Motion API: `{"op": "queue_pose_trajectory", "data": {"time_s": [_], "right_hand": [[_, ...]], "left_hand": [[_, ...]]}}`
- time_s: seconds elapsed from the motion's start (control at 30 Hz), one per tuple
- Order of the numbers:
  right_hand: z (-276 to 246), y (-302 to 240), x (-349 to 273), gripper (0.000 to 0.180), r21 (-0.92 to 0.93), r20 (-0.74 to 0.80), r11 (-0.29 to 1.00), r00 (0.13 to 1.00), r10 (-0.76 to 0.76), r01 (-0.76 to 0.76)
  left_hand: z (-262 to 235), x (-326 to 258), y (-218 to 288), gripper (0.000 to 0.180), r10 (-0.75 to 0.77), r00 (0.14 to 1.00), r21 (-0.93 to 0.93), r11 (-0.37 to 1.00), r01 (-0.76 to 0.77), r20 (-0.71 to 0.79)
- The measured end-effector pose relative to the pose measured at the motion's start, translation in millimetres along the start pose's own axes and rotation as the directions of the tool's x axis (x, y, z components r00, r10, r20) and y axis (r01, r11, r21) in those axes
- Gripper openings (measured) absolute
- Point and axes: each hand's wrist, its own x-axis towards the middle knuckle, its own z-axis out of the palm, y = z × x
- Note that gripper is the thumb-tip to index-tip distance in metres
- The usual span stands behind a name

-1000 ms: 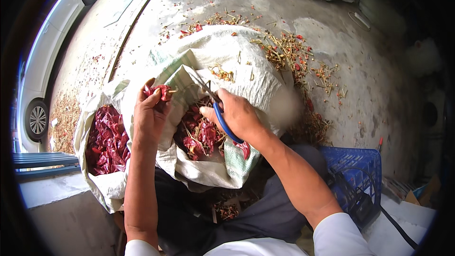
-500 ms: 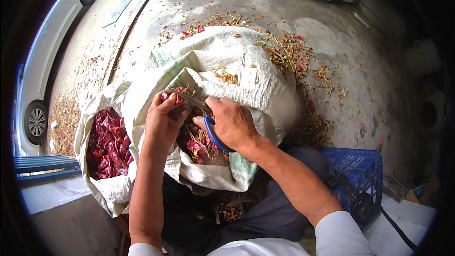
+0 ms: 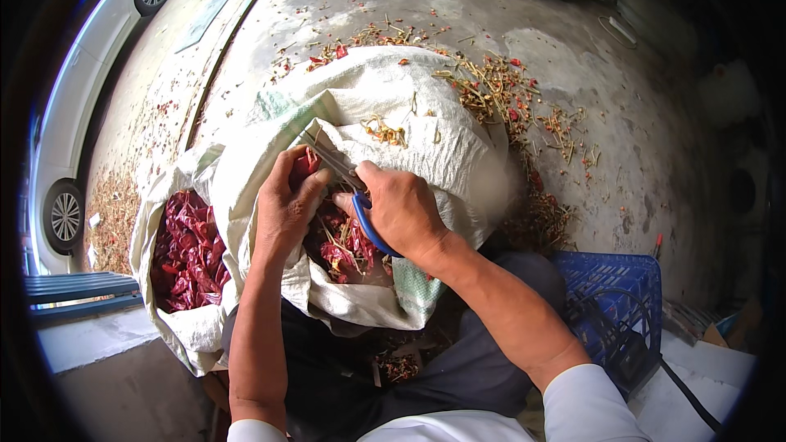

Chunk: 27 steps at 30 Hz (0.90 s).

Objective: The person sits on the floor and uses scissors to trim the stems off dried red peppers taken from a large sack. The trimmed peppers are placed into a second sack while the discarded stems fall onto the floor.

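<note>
grey concrete floor [image 3: 655,139] – daylight, white car [image 3: 90,90] beside.

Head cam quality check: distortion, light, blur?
Head view: heavy fisheye, black vignette round the rim, the white car bends along the left edge. Even daylight, soft shadows, mild washout on the white sack. Left hand, right hand and blue-handled scissors fairly sharp; far-right edge dark and blurred.

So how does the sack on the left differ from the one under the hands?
The left sack is packed with clean dark red chillies, while the middle sack holds chillies mixed with straw-coloured stems. No hand is at the left sack; the left hand and right hand, with blue-handled scissors, work over the middle sack. Both are white woven sacks, open at the top.
</note>
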Motion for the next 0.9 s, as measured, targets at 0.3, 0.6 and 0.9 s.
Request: {"op": "queue_pose_trajectory", "data": {"time_s": [0.3, 0.6, 0.9], "right_hand": [[-7, 1, -3, 0.038, -0.027, 0.067, 0.999, 0.997, 0.025, -0.024], [0, 2, -6, 0.037, 0.585, 0.277, 0.79, 0.961, 0.02, -0.185], [-6, -12, -16, 0.034, 0.829, 0.556, 0.106, 0.829, -0.057, -0.549]], "left_hand": [[-2, -2, -2, 0.021, 0.133, 0.991, 0.295, 0.947, -0.125, -0.008], [-4, -1, -1, 0.011, -0.012, 0.998, -0.071, 0.997, 0.017, 0.065], [-4, 5, 2, 0.005, 0.033, 0.997, -0.257, 0.966, -0.014, 0.07]]}}
